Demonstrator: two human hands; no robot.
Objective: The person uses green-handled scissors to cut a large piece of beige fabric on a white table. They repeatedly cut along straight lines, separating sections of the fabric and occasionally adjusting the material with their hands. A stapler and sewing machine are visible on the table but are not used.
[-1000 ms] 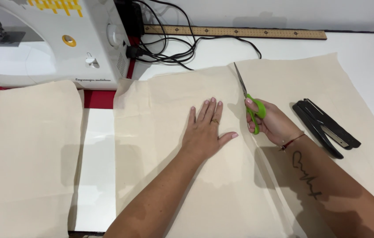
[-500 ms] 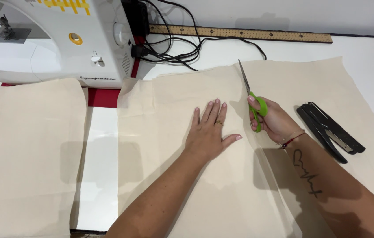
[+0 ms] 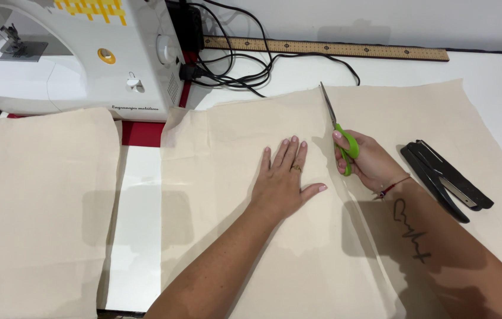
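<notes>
My right hand (image 3: 366, 159) grips green-handled scissors (image 3: 335, 121) whose blades point away from me, reaching the far edge of a large beige fabric sheet (image 3: 233, 147). A cut line runs behind the scissors toward me, splitting the sheet. My left hand (image 3: 283, 180) lies flat, fingers spread, pressing the fabric just left of the cut. A ring shows on one finger.
A white sewing machine (image 3: 79, 56) stands at the back left with black cables (image 3: 233, 65) beside it. A wooden ruler (image 3: 328, 48) lies along the far wall. A black stapler-like tool (image 3: 446, 180) rests on the fabric at right. Another beige fabric piece (image 3: 32, 207) lies at left.
The scissors and my right hand have advanced slightly away from me along the cut. My left hand stays flat on the fabric.
</notes>
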